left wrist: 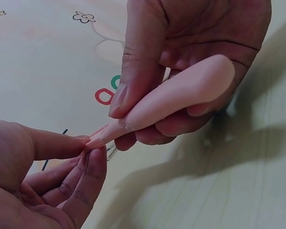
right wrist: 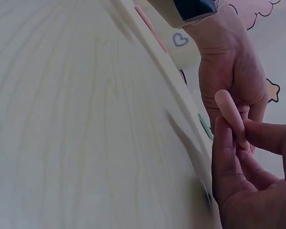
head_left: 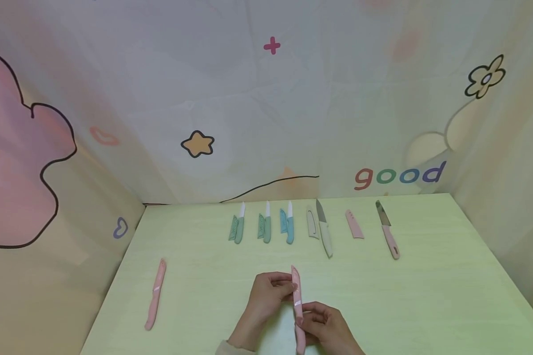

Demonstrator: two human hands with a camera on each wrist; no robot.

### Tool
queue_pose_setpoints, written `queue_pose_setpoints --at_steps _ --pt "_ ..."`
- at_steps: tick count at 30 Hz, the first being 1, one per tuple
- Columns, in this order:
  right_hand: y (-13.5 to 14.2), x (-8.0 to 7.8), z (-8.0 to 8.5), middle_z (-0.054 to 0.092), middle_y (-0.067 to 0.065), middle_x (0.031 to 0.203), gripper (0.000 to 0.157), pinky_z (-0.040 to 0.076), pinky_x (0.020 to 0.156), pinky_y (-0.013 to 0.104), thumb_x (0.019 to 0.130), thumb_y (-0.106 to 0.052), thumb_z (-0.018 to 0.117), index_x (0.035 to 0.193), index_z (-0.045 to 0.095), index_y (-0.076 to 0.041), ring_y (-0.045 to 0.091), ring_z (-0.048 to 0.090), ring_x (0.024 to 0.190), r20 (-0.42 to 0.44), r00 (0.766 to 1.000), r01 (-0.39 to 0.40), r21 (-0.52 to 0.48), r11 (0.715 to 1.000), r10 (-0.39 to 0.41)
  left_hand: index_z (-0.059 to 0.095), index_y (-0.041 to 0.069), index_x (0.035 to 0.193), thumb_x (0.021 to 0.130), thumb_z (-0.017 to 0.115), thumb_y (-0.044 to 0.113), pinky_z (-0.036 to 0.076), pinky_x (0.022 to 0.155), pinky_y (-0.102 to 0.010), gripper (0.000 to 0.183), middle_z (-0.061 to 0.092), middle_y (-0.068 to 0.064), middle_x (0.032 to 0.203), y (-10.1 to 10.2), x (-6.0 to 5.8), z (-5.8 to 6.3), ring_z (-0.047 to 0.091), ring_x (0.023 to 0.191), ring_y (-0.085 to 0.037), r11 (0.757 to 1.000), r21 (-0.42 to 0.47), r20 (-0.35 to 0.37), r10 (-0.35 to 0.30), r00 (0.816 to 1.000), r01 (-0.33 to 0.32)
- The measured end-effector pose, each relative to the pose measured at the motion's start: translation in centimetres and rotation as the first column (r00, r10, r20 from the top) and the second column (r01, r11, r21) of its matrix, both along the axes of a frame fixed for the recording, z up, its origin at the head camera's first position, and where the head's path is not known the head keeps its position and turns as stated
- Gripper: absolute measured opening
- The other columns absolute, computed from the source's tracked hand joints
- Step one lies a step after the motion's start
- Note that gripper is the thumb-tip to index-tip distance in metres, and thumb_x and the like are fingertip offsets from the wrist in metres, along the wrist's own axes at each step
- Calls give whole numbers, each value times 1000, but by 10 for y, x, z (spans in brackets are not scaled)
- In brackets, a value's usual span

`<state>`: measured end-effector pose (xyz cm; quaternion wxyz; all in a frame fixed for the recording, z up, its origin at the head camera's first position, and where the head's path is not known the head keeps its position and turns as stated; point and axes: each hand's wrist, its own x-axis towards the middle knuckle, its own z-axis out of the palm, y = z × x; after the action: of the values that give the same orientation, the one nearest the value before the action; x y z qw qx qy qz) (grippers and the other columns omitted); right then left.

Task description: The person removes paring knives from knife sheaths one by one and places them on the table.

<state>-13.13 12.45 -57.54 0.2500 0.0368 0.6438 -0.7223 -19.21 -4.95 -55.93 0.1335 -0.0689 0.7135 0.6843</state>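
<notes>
Both hands hold a pink sheathed knife (head_left: 298,296) above the front middle of the table. My left hand (head_left: 267,294) pinches its sheathed upper end between thumb and fingers. Lower down, the handle is gripped by my right hand (head_left: 328,326). The left wrist view has the pink handle (left wrist: 181,93) in front, with the blade hidden. Seen from the right wrist, the handle's rounded end (right wrist: 227,106) points toward the camera. A second pink sheathed knife (head_left: 156,295) lies on the table at the left.
Along the table's (head_left: 426,296) back lie two green knives (head_left: 239,229) (head_left: 267,229), a blue knife (head_left: 290,229) and a pale knife (head_left: 324,234), each beside its sheath. Farther right are a pink sheath (head_left: 354,225) and an uncovered pink-handled knife (head_left: 390,239). A printed curtain (head_left: 248,98) hangs behind.
</notes>
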Motion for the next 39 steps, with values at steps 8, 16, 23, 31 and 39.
queue_pose_setpoints --at_steps 8,16,23,31,39 --pt "0 1 2 76 9 97 42 65 73 33 97 -12 72 127 59 13 15 72 79 -2 1000 6 19 1000 -6 76 -5 108 89 76 0 65 72 -30 20 76 -8 86 -1 0 -1 72 72 -12 1000 23 -3 -5 1000 5" --pt "-1 3 5 76 9 96 40 65 71 32 97 -10 71 126 59 13 14 71 77 -2 1000 11 38 999 -11 75 -6 110 90 76 0 66 73 -31 21 77 -10 89 -2 1 -1 73 74 -13 999 34 2 -9 1000 9" --pt "-1 4 7 76 9 95 39 64 71 32 96 -9 71 126 60 14 15 71 78 -12 1000 16 62 998 -16 75 -7 110 90 76 1 65 73 -30 21 78 -11 90 -1 1 -1 73 74 -13 999 46 8 -9 1000 8" --pt "-1 5 7 76 9 95 38 64 70 32 95 -8 71 125 60 13 15 70 78 -26 999 21 82 996 -19 75 -6 110 90 75 1 65 73 -30 21 79 -13 92 -2 2 -3 73 75 -13 999 50 12 -7 1000 7" --pt "-2 4 11 76 8 95 38 64 70 31 95 -9 72 125 62 12 15 70 79 -19 1000 27 111 993 -25 74 -7 111 91 75 2 65 74 -31 22 79 -14 93 -2 0 -5 72 75 -12 998 63 11 -6 1000 6"
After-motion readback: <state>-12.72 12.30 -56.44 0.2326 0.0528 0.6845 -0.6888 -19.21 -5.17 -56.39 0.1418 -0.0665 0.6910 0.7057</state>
